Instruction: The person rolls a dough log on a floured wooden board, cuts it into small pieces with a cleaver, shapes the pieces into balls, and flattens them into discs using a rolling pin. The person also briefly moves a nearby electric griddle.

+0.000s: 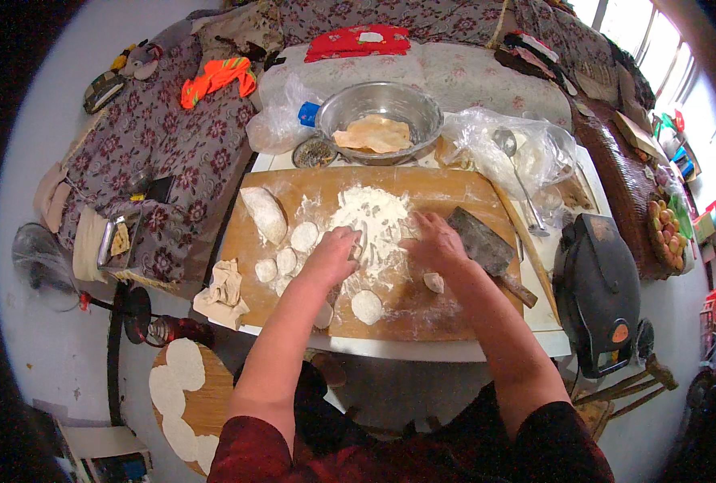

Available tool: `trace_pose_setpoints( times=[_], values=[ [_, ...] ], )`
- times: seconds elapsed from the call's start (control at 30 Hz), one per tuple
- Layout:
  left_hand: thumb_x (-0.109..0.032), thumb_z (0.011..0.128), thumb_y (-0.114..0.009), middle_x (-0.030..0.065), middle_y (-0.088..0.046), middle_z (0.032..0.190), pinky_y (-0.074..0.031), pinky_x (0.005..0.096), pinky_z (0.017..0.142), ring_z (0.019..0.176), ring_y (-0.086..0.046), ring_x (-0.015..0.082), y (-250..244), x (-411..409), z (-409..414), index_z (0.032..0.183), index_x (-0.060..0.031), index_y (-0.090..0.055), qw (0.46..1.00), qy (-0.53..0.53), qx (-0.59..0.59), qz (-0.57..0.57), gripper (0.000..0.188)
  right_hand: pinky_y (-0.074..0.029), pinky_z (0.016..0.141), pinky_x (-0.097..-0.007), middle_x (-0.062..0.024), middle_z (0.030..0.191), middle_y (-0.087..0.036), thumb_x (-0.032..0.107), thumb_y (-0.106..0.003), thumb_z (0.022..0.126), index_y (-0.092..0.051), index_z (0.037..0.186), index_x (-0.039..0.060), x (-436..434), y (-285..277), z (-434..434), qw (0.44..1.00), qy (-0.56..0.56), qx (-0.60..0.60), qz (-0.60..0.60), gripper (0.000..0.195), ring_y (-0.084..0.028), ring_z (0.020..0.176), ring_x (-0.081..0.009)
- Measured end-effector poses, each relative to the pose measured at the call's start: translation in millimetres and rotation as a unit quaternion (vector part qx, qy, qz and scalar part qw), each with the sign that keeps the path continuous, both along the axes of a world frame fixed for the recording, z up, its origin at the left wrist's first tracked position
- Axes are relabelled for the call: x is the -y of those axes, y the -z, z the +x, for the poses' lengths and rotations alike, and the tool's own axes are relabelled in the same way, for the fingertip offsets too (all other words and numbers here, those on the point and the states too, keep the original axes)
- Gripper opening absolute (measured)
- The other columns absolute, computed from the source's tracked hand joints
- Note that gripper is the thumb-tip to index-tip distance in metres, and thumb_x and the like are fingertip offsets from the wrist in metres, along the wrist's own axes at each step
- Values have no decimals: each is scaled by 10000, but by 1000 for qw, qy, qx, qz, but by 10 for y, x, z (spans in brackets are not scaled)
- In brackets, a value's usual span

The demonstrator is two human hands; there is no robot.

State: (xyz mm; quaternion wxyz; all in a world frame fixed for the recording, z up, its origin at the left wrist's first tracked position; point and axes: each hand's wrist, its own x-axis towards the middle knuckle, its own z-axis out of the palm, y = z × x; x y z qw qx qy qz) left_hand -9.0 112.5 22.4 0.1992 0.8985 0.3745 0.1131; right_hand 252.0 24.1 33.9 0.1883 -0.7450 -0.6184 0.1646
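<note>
On a floured wooden board, my left hand lies at the left edge of a pile of white flour, fingers curled; whether they hold anything is hidden. My right hand rests at the pile's right side with its fingers spread and nothing seen in them. Several floured dough pieces, one of them a round, lie left of my left hand near a dough log. Another dough round sits between my forearms. A small dough piece is below my right hand, and a cleaver lies to its right.
Behind the board stand a steel basin with flatbread and a plastic bag with a ladle. A rolling pin and a black electric griddle are on the right. Flattened dough sheets lie on a round board at lower left.
</note>
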Motion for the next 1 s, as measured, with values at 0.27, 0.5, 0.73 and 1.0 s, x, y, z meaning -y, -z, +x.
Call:
trace_pose_setpoints(
  times=[0.27, 0.5, 0.73, 1.0],
  values=[
    [-196, 808, -802, 237, -602, 1287, -522, 476, 1047, 1233, -596, 417, -394, 97, 338, 1196, 19, -652, 984, -110, -90, -106, 468, -492, 1040, -486, -134, 1332, -614, 229, -659, 946, -666, 1227, 72, 548, 585, 550, 962, -36, 168, 210, 322, -593, 1219, -349],
    [-284, 840, -818, 232, -604, 1275, -537, 470, 1020, 1184, -638, 416, -314, 153, 141, 1218, -18, -658, 996, -43, -70, -25, 489, -471, 1069, -504, -106, 1333, -601, 207, -667, 934, -674, 1210, 73, 587, 598, 482, 964, -12, 108, 241, 306, -561, 1277, -345],
    [-191, 832, -790, 236, -575, 1405, -532, 466, 1023, 1223, -629, 412, -422, 65, 271, 1301, -46, -668, 974, -76, -164, -133, 506, -448, 1105, -503, -118, 1371, -591, 218, -705, 915, -680, 1233, 67, 637, 473, 426, 978, 1, 80, 192, 354, -550, 1298, -349],
    [-349, 846, -797, 241, -697, 1146, -543, 476, 976, 1104, -672, 415, -58, -11, 90, 1189, -22, -708, 997, 54, -16, 48, 483, -431, 1108, -488, -123, 1368, -586, 237, -753, 893, -687, 1205, 64, 638, 469, 402, 973, -4, 83, 213, 363, -534, 1314, -339]
  ],
)
